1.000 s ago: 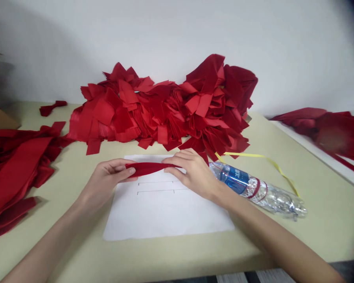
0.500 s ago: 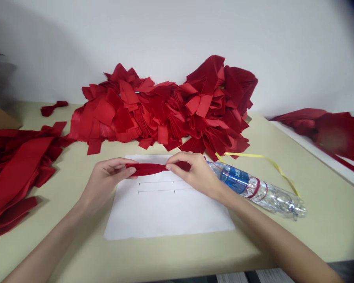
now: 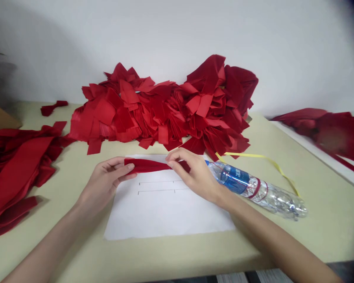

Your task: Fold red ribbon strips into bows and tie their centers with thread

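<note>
A narrow strip of red cloth (image 3: 147, 166) stretches between my hands, just above a sheet of white paper (image 3: 168, 212). My left hand (image 3: 106, 182) pinches one end of it between thumb and fingers. My right hand (image 3: 191, 173) grips the strip farther along, and its fingers cover part of the cloth. The strip looks folded lengthwise and bunched toward the right. Below the strip, several thin black lines (image 3: 162, 187) are drawn on the paper.
A large heap of cut red cloth pieces (image 3: 162, 106) lies behind the paper, with long red cloth (image 3: 14, 169) at the left and more (image 3: 330, 129) at the right. A crushed plastic bottle (image 3: 253, 186) and yellow ribbon (image 3: 262, 158) lie on the beige table (image 3: 321, 232).
My right hand has shifted slightly left along the strip, and its fingers have lifted and turned. My left hand has rotated a little, with the strip's left end still pinched.
</note>
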